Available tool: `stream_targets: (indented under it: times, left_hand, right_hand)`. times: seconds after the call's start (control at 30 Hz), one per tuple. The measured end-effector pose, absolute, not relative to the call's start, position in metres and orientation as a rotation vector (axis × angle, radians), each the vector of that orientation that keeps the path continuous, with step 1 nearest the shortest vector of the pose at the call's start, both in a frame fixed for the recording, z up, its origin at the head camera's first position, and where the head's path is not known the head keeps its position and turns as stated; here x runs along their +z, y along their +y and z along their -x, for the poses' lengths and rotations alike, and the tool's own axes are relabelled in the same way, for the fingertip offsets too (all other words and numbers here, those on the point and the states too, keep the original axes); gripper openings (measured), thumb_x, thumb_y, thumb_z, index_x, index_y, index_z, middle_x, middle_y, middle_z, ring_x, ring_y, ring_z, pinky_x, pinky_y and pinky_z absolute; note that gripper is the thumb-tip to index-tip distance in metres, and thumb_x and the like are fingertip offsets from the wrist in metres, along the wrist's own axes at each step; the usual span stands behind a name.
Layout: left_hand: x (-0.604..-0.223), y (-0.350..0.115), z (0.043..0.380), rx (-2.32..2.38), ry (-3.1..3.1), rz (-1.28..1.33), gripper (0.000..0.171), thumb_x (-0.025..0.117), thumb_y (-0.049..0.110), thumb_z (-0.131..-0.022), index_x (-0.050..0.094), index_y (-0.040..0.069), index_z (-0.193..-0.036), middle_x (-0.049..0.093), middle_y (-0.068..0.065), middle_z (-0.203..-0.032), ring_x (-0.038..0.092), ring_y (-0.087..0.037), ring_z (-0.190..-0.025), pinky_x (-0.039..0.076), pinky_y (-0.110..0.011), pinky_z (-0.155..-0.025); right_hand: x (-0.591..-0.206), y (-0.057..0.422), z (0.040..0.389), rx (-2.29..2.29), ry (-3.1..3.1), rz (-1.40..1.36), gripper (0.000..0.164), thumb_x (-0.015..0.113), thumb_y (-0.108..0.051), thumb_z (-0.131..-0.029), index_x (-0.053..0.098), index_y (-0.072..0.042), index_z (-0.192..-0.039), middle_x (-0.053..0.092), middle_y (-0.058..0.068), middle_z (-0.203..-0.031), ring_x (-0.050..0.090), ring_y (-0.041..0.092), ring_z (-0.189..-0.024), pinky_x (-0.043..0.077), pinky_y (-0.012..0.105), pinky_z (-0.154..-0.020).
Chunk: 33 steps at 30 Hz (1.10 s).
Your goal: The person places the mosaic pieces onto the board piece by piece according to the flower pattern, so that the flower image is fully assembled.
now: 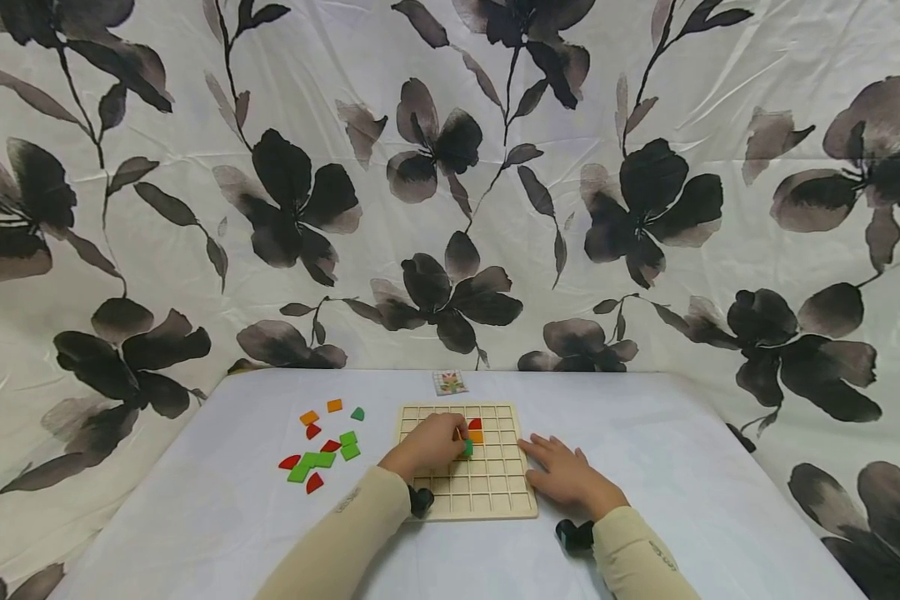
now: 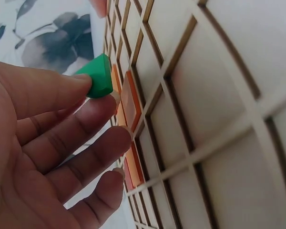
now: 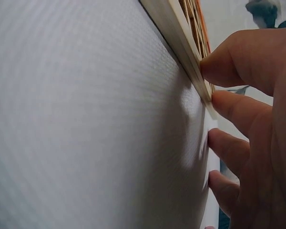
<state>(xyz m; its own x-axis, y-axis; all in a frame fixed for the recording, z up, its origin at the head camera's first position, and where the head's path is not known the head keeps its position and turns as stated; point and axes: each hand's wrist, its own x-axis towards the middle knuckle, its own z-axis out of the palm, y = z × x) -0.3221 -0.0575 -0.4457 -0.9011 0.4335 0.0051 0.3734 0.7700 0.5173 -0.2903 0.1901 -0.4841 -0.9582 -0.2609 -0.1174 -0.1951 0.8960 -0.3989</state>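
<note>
So the left hand (image 1: pixel 429 443) is pinching a green piece (image 2: pixel 101 76) just over the wooden grid board (image 1: pixel 499 502), while the right hand (image 1: pixel 570 478), fingers pretty relaxed, is touching that board's right edge.

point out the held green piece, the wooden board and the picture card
green piece (image 2: pixel 100 78), left wrist view, on its face
wooden board (image 1: pixel 499 482), head view, bare lower part
picture card (image 1: pixel 450 382), head view, its middle
</note>
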Motion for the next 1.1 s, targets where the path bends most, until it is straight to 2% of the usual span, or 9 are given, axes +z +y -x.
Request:
stream_targets:
  times: [0.13,0.37,0.53,0.73,1.1]
  left_hand:
    - [-0.447,-0.052,0.325,0.771,2.858,-0.665,0.005,0.061,0.012,-0.089,0.063,0.011,-0.093,0.055,0.003,-0.072,0.046,-0.012,-0.062,0.039,-0.027,-0.059]
    - [-0.446,-0.041,0.327,0.694,2.868,-0.692,0.009,0.063,0.011,-0.089,0.066,0.011,-0.098,0.064,0.001,-0.085,0.050,-0.013,-0.070,0.043,-0.029,-0.068]
    - [-0.444,-0.035,0.326,0.641,2.871,-0.679,0.009,0.064,0.012,-0.089,0.067,0.013,-0.098,0.062,0.002,-0.083,0.051,-0.012,-0.072,0.044,-0.030,-0.068]
    - [-0.444,-0.030,0.328,0.575,2.882,-0.668,0.014,0.064,0.012,-0.088,0.069,0.013,-0.100,0.066,0.000,-0.090,0.054,-0.013,-0.076,0.049,-0.033,-0.073]
    - [-0.447,-0.027,0.330,0.573,2.880,-0.647,0.008,0.066,0.015,-0.090,0.069,0.014,-0.097,0.065,0.002,-0.090,0.055,-0.012,-0.080,0.049,-0.033,-0.076]
  right_hand:
    - [-0.482,0.189,0.291,-0.577,2.894,0.336,0.054,0.051,-0.032,-0.093,0.044,-0.022,-0.146,0.036,0.008,-0.155,0.025,0.039,-0.146,0.013,0.070,-0.111]
    - [-0.481,0.189,0.291,-0.572,2.887,0.333,0.055,0.051,-0.032,-0.093,0.044,-0.022,-0.146,0.036,0.008,-0.155,0.025,0.039,-0.145,0.013,0.070,-0.110]
    - [-0.482,0.189,0.290,-0.589,2.885,0.339,0.054,0.051,-0.032,-0.092,0.045,-0.022,-0.145,0.037,0.008,-0.155,0.025,0.039,-0.145,0.013,0.070,-0.110]
    - [-0.483,0.190,0.290,-0.587,2.891,0.343,0.054,0.051,-0.032,-0.093,0.045,-0.023,-0.146,0.036,0.008,-0.155,0.025,0.039,-0.145,0.013,0.070,-0.110]
    - [-0.482,0.190,0.290,-0.578,2.895,0.356,0.054,0.050,-0.031,-0.092,0.045,-0.021,-0.145,0.037,0.008,-0.155,0.026,0.040,-0.145,0.014,0.070,-0.110]
